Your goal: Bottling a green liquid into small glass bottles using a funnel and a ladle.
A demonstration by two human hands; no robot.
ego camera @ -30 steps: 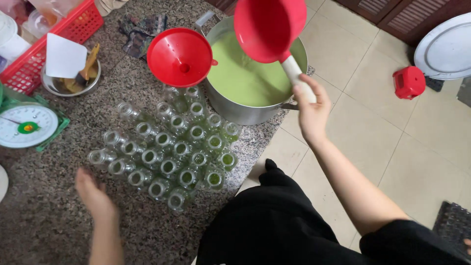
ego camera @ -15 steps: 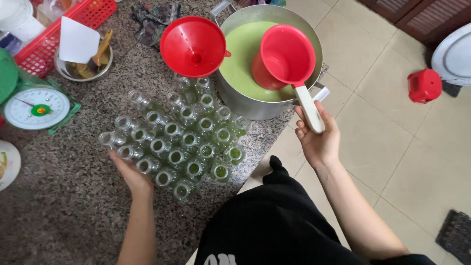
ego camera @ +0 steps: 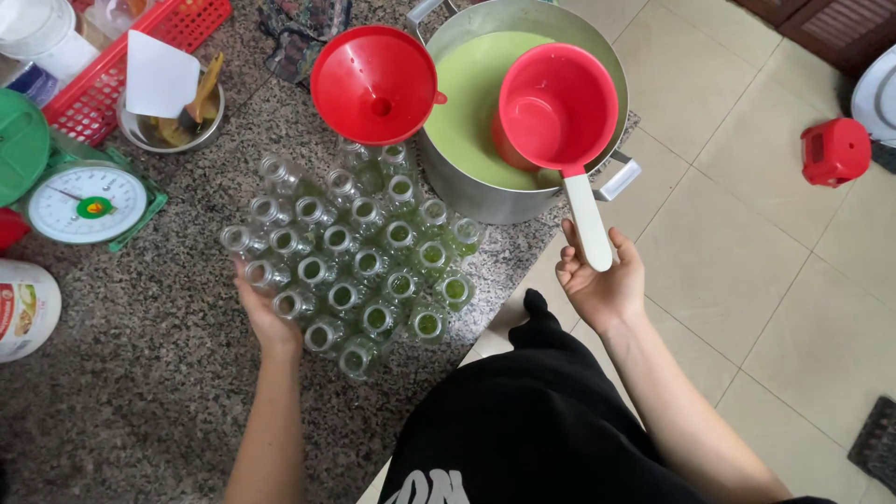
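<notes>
Right hand (ego camera: 602,280) holds ladle (ego camera: 558,107) over pot (ego camera: 485,191).

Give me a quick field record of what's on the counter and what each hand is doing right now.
Left hand: left hand touching the near edge of the cluster of small clear glass bottles
Right hand: right hand gripping the white handle of the red plastic ladle
Ladle: bowl over the steel pot of pale green liquid
Funnel: red plastic funnel standing in a bottle beside the pot
Bottles: several hold green liquid
Counter: speckled granite counter, white dial scale at left
</notes>
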